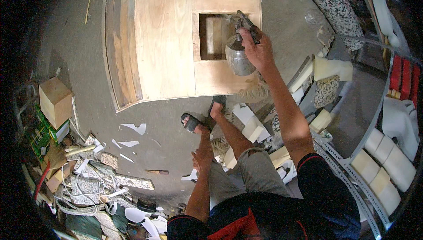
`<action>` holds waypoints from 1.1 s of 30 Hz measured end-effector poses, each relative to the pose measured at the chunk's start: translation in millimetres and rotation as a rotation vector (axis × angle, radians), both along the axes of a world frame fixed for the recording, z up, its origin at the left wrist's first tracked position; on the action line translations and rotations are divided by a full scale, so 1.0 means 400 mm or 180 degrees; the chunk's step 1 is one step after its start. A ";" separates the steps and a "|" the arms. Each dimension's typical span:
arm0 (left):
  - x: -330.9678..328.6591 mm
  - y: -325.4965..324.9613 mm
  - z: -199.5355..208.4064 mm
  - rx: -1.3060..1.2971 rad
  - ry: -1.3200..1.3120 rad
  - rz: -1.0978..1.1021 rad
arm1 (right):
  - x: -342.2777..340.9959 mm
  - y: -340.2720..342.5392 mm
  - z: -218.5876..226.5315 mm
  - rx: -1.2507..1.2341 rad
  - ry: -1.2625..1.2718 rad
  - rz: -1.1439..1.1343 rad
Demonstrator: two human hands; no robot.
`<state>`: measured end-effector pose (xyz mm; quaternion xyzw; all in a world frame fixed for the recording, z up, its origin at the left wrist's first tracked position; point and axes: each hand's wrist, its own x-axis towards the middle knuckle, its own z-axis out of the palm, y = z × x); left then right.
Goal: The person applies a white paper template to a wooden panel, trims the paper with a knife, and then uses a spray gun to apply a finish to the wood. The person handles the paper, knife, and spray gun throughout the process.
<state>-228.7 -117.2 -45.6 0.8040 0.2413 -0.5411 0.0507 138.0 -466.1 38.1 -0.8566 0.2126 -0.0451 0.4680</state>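
Observation:
My right hand (pixel 257 48) is wrapped round the handle of a spray gun (pixel 240 59) with a dull metal cup. The gun hangs over a pale wooden panel (pixel 163 42) with a curved outline, beside its dark rectangular opening (pixel 211 37). Narrow darker slats (pixel 121 50) run along the panel's left end. A pale coiled hose (pixel 253 94) hangs beneath the cup, near the panel's close edge. Down at my left knee, my left hand (pixel 202 157) rests against the leg, thumb apart and holding nothing visible; its other fingers show only in part.
Foam and board scraps (pixel 88 191) pile up at the lower left beside a wooden block (pixel 56 101). White offcuts (pixel 132 127) lie on the concrete floor. Foam pieces (pixel 253 123) crowd my right side, near a perforated metal rail (pixel 348 182). A speckled foam roll (pixel 330 6) lies far right.

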 end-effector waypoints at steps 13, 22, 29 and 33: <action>-0.050 0.000 -0.037 0.0216 -0.0426 -0.0009 | 0.137 -0.012 -0.027 -0.0152 0.0156 -0.0530; -0.049 0.006 -0.043 0.0196 -0.0198 0.0174 | 0.255 0.063 0.001 0.0155 0.0203 -0.0067; -0.017 -0.044 -0.003 0.0298 -0.0389 0.0117 | 0.268 0.108 0.024 0.0437 0.0131 0.0565; -0.011 -0.047 0.015 0.0332 -0.0212 0.0545 | 0.270 0.114 0.023 0.0382 0.0232 0.0539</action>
